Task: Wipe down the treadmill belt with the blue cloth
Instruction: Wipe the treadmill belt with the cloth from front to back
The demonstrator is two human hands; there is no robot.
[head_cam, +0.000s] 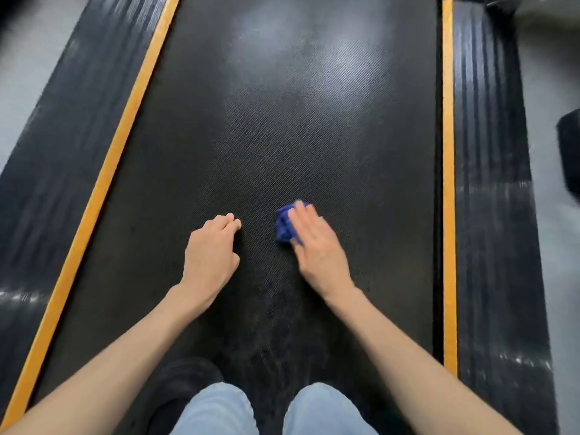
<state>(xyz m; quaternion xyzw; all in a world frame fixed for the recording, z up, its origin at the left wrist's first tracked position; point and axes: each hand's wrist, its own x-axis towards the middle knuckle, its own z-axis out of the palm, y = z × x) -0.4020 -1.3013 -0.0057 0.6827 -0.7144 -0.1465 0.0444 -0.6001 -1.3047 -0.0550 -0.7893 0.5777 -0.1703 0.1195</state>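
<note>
The black textured treadmill belt [282, 136] fills the middle of the view. A crumpled blue cloth [284, 226] lies on it, a little right of centre. My right hand [314, 243] presses flat on the cloth with straight fingers, covering its right side. My left hand [210, 252] rests on the belt to the left of the cloth, fingers curled under, holding nothing.
Orange stripes [103, 183] [448, 183] border the belt on both sides, with ribbed black side rails [47, 167] [492, 199] beyond them. My knees in light blue jeans [273, 409] and a black shoe [182, 384] are at the bottom. Grey floor lies outside the rails.
</note>
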